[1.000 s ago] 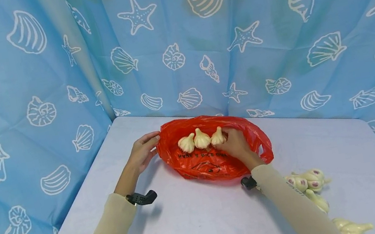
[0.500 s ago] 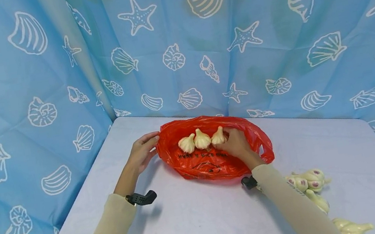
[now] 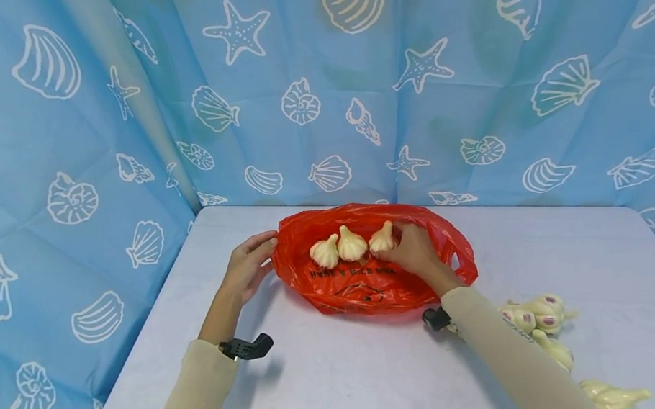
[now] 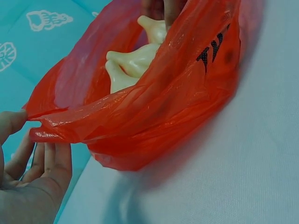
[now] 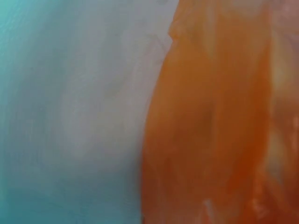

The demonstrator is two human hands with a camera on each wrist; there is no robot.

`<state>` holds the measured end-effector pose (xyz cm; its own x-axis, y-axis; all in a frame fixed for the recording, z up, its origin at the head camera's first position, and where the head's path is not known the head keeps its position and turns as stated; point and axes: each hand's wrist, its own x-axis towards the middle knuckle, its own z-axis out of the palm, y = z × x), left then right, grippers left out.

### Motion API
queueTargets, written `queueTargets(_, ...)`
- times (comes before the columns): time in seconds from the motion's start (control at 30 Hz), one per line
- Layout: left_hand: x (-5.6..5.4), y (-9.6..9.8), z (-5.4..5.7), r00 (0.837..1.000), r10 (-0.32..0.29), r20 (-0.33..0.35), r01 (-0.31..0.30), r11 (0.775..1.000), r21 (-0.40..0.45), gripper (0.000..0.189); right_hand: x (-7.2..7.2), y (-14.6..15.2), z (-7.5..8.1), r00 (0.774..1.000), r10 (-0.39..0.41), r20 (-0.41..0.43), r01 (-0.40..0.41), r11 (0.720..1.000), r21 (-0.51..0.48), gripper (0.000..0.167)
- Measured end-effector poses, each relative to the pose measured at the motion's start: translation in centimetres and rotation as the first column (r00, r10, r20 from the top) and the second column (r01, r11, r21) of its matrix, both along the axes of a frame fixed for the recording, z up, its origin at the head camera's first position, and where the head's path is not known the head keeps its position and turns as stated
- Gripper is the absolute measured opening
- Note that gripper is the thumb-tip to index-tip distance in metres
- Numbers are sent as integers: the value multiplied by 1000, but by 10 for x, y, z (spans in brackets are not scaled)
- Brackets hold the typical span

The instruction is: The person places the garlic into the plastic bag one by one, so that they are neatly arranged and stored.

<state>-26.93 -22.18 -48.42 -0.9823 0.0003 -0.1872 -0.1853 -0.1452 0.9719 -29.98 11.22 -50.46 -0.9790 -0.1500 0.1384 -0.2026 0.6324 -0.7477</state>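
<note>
A red plastic bag (image 3: pixel 344 296) lies with its mouth spread open near the back of the table. My left hand (image 3: pixel 244 269) is at its left end, pinching the rim between thumb and fingers, as the left wrist view shows. Inside the bag, two garlic bulbs sit side by side, a left bulb (image 3: pixel 325 253) and a middle bulb (image 3: pixel 351 244). My right hand (image 3: pixel 412 248) reaches into the bag and grips a third garlic bulb (image 3: pixel 381 237) just right of them. The right wrist view is blurred, filled by the red bag (image 5: pixel 201 121) and pale table, and shows no fingers.
Several more garlic bulbs (image 3: pixel 547 312) lie on the white table (image 3: pixel 347 391) at the right, partly hidden by the right forearm. A blue shell-patterned curtain (image 3: pixel 307 91) stands close behind the table and along its left side.
The right hand's garlic bulb has shifted slightly right, leaving a wider gap to the middle bulb. The left hand keeps its place on the bag. The head view has turned a little.
</note>
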Motion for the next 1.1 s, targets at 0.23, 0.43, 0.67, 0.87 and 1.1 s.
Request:
queueTargets(0.23,0,0,-1,1000,4,-1,-4,1000,1,45,2,1,5,1000,-18,15,18,1000,-6,61)
queueTargets(0.43,1,3,-2,1000,3,11,-3,1000,3,45,6,5,9,998,-36,60,35,999,21,62)
queueTargets(0.67,3,4,0,1000,-7,2,7,1000,-16,46,12,9,14,995,-61,79,60,998,22,68)
queueTargets(0.87,4,5,1,1000,-10,-7,10,1000,-13,46,20,13,25,997,-74,38,71,995,73,67)
queueTargets(1.1,3,4,0,1000,-7,0,7,1000,0,46,36,19,46,998,-7,-57,11,997,81,62)
